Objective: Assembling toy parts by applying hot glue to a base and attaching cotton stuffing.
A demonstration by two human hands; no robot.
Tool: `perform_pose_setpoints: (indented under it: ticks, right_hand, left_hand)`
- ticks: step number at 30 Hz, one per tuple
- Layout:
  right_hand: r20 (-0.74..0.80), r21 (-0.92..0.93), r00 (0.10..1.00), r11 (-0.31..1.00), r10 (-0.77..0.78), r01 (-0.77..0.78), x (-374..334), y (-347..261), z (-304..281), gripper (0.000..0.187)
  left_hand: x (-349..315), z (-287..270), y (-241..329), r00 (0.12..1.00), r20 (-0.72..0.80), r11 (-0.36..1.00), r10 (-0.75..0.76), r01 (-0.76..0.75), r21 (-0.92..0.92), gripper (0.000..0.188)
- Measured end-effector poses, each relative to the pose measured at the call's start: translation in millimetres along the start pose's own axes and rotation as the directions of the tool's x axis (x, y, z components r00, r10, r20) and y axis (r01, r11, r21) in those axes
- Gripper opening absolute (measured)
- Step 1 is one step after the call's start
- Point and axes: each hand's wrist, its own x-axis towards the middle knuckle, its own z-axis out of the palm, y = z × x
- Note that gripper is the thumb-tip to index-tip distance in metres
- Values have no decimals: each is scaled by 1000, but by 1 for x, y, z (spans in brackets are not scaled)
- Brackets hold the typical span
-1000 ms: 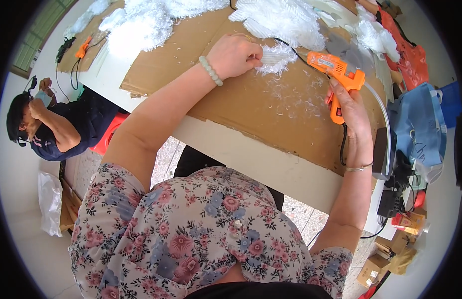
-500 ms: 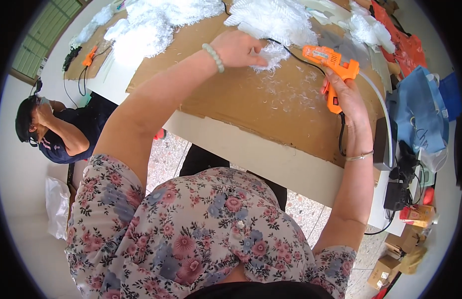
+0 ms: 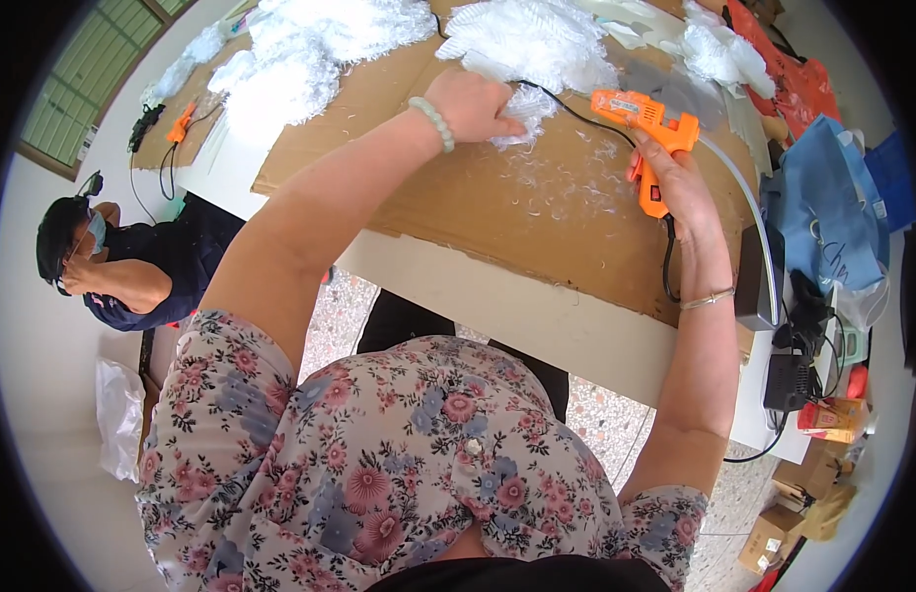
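An orange hot glue gun [image 3: 655, 133] is gripped in my right hand [image 3: 681, 183], its nozzle pointing left. A whitish glue stick [image 3: 749, 192] curves out of its back, and a black cord hangs from the handle. Over the cardboard [image 3: 428, 197], my left hand [image 3: 470, 107] is closed, fingers curled, touching a small white feathery piece [image 3: 529, 111]. Whatever those fingers hold is hidden. A fluffy white pile [image 3: 532, 39] lies just beyond this hand, and a larger white fringed heap [image 3: 300, 59] is to its left.
White fibre scraps [image 3: 576, 183] litter the cardboard. A blue bag [image 3: 823, 212], a red plastic bag [image 3: 799, 89] and a black power adapter [image 3: 786, 383] crowd the right side. Another orange glue gun [image 3: 184, 122] rests at far left. A masked person [image 3: 152, 257] sits on the left.
My left hand's fingers have curled in closer beside the feathery piece. The glue gun in my right hand has shifted slightly left. The person on the left has raised their head.
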Motion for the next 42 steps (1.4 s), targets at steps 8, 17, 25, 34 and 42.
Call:
perform_pose_setpoints:
  ticks: [8, 17, 25, 34, 42]
  right_hand:
    - [-1, 14, 999, 999, -41, 41, 2, 2, -2, 35]
    - [-1, 51, 1000, 998, -28, 28, 3, 5, -4, 35]
    - [-39, 126, 999, 992, -22, 27, 4, 8, -7, 31]
    - [-35, 72, 999, 996, -41, 43, 0, 6, -7, 28]
    - [-42, 121, 997, 990, -63, 67, 3, 8, -12, 28]
  left_hand:
    - [4, -6, -24, 1000, 16, 927, 22, -14, -375, 25]
    - [11, 8, 6, 996, -91, 985, 8, -24, -169, 22]
    - [13, -9, -47, 981, -39, 611, -192, 88, -786, 17]
    - [4, -5, -39, 986, 31, 968, -161, 164, -189, 48]
    - [-1, -5, -26, 989, 49, 969, -142, 148, -195, 41]
